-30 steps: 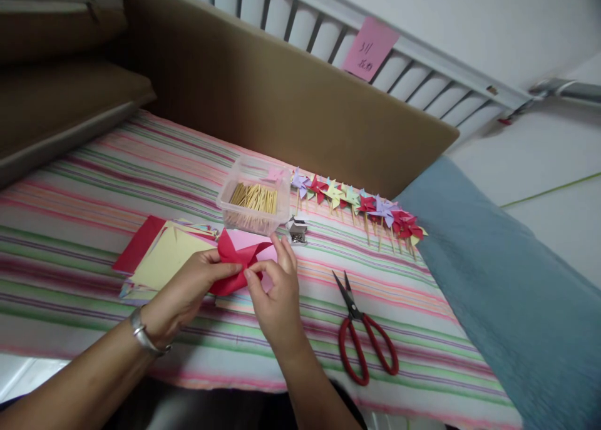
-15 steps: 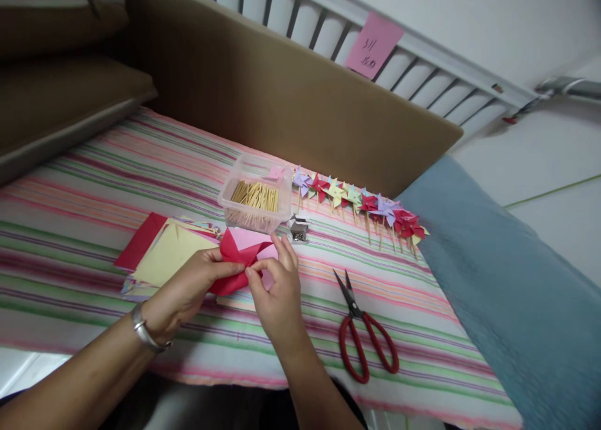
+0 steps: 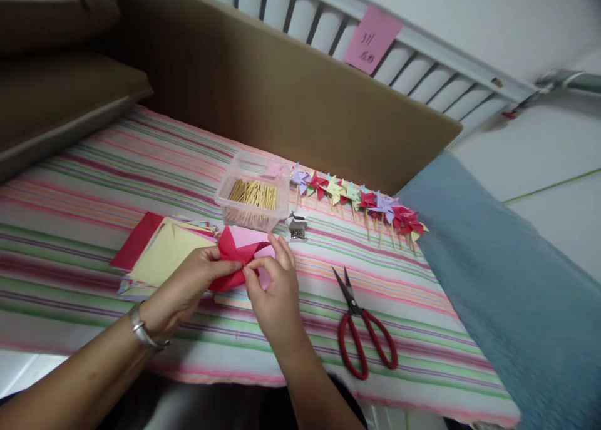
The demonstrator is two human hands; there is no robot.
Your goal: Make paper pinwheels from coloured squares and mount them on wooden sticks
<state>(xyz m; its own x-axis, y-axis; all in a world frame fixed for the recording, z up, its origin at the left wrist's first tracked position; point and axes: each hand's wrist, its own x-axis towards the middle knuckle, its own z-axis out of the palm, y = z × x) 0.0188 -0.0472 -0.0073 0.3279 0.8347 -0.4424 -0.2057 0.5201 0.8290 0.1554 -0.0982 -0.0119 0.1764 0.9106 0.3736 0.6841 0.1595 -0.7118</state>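
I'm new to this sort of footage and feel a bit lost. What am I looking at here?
There is no machine: these are a person's bare left hand and right hand, seen by one camera worn on that person's head, looking forward and down. The fingers of both hands hold a folded red paper, with pink paper showing behind it. On the striped cloth lie a paper stack, open scissors and a row of pinwheels. A clear box contains thin sticks; beside it is a small open box.
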